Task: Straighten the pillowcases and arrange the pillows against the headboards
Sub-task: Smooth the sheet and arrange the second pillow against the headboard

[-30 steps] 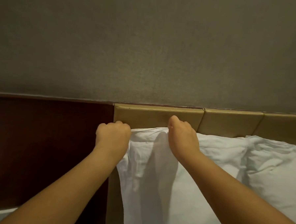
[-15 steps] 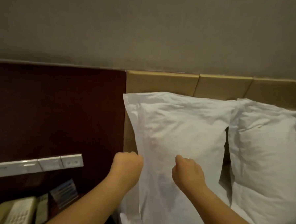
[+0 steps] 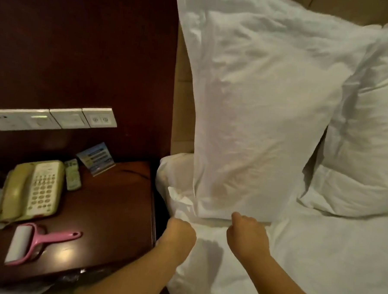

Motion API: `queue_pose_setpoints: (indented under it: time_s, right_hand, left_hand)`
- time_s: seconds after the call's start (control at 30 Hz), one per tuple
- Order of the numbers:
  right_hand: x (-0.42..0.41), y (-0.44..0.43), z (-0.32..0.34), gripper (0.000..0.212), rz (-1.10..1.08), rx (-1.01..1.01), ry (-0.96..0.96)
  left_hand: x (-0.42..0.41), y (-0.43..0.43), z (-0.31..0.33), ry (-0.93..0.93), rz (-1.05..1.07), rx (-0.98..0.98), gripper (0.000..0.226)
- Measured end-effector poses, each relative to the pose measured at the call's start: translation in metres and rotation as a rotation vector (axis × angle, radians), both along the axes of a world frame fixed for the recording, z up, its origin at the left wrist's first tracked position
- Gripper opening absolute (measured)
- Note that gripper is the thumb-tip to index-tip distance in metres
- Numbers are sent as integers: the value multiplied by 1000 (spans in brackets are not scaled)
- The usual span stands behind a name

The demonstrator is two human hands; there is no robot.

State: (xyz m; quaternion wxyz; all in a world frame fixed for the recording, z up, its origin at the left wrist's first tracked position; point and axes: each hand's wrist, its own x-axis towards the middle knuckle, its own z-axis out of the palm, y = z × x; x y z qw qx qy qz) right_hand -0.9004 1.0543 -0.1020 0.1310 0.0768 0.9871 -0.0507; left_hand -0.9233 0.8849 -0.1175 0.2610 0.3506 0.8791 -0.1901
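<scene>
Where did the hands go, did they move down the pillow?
Yes. The left hand and right hand went down the pillow, away from the headboard, to its bottom edge.

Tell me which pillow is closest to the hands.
The left pillow, beside the nightstand: the left hand and right hand are both at its bottom edge. The right pillow stands apart from them.

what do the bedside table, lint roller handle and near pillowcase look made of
Bedside table: dark glossy wood or veneer; it mirrors a light. Lint roller handle: smooth pink plastic, probably. Pillowcase: matte white woven cloth, perhaps cotton; finely creased.
</scene>
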Motion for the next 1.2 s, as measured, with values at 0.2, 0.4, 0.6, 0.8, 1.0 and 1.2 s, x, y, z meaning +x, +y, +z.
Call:
queue_pose_setpoints:
  time_s: [0.2,0.4,0.6,0.8,1.0,1.2]
  right_hand:
    - [-17,-34,-31,11,75,-3,-89]
    - [-80,-65,-66,37,398,151,-174]
    - [-136,-64,-113,46,610,365,-212]
    - [-144,-40,-158,26,720,341,-74]
    - [-124,-13,-190,6,847,114,295]
    - [-121,-35,-188,13,838,53,257]
  left_hand:
    - [-14,-16,-42,-75,130,-15,24]
    - [-41,-25,-66,-39,412,175,31]
    - [-81,-4,-135,90,747,591,48]
    - [-89,36,-207,124,1001,872,19]
    - [-46,40,-252,58,1392,1191,32]
    - [-49,25,-254,-94,1634,1327,27]
